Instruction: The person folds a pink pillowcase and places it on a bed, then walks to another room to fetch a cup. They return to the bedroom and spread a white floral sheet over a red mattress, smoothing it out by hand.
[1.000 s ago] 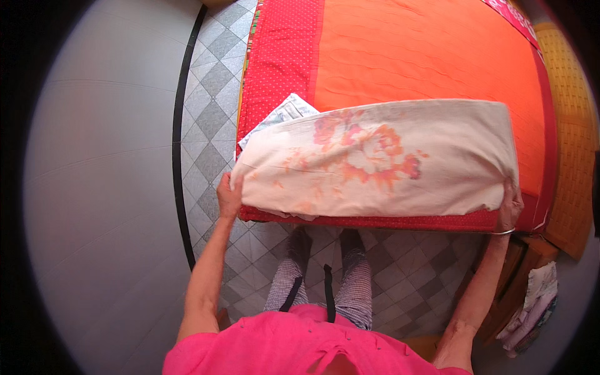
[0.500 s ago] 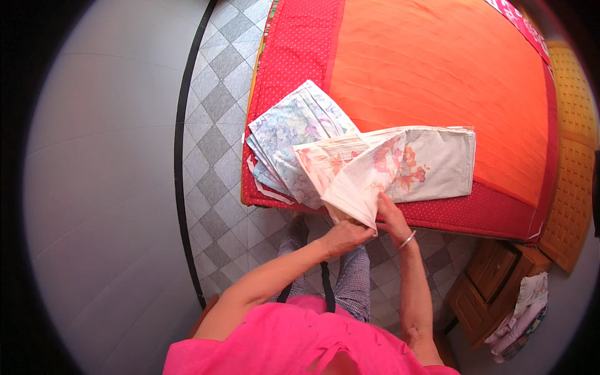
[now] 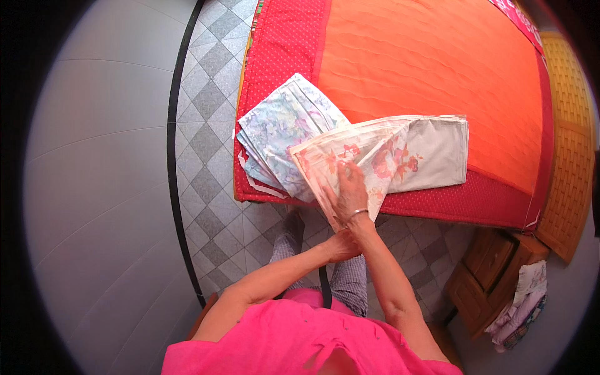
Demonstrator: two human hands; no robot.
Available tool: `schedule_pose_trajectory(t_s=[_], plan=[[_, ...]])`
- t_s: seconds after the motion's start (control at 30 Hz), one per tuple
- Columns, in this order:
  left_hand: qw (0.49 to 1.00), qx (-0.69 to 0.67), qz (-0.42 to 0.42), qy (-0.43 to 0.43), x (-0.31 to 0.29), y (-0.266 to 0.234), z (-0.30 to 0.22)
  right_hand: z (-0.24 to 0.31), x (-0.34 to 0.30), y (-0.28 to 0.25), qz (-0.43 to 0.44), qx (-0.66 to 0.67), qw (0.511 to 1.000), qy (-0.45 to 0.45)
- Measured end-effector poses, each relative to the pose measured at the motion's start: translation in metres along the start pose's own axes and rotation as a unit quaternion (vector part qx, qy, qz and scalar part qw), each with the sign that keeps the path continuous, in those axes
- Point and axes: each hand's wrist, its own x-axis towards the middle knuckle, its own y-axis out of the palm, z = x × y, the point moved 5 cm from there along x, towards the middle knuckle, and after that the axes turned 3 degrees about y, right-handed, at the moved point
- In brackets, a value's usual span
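Right hand [image 3: 351, 195] flat, fingers spread on cream red-flowered folded cloth [image 3: 387, 156] at bed [image 3: 437, 69] near edge; left hand [image 3: 342, 245] beneath, fingers' state unclear. Cloth likely soft, light; best gripped at folded edge.

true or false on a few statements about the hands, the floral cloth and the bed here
1. The right hand lies flat on the cream floral cloth. True.
2. The left hand rests on the pale blue folded cloth. False: it is below the bed edge, by the right wrist, at the cream cloth's hanging corner.
3. The bed cover is orange with a red dotted border. True.
4. The cream floral cloth lies on the floor. False: it lies on the bed, overlapping the pale blue folded cloth.
5. A wooden nightstand stands to the person's right of the bed corner. True.
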Motion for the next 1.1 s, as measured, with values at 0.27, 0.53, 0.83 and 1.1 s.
schedule_pose_trajectory(t_s=[0.27, 0.53, 0.83, 1.1], plan=[[0.989, -0.148, -0.013, 0.022, -0.002, 0.006, -0.006, 0.035, 0.058, 0.021, 0.134, 0.077, 0.988, 0.012], [0.98, -0.196, -0.018, 0.007, 0.001, 0.002, -0.013, 0.026, 0.065, 0.08, 0.24, -0.001, 0.97, -0.021], [0.979, -0.175, 0.066, -0.081, -0.003, 0.024, 0.013, -0.014, 0.013, 0.105, 0.308, 0.068, 0.948, 0.051], [0.983, 0.134, -0.055, 0.115, -0.006, 0.042, -0.004, -0.008, 0.008, 0.096, 0.19, 0.038, 0.957, 0.215]])
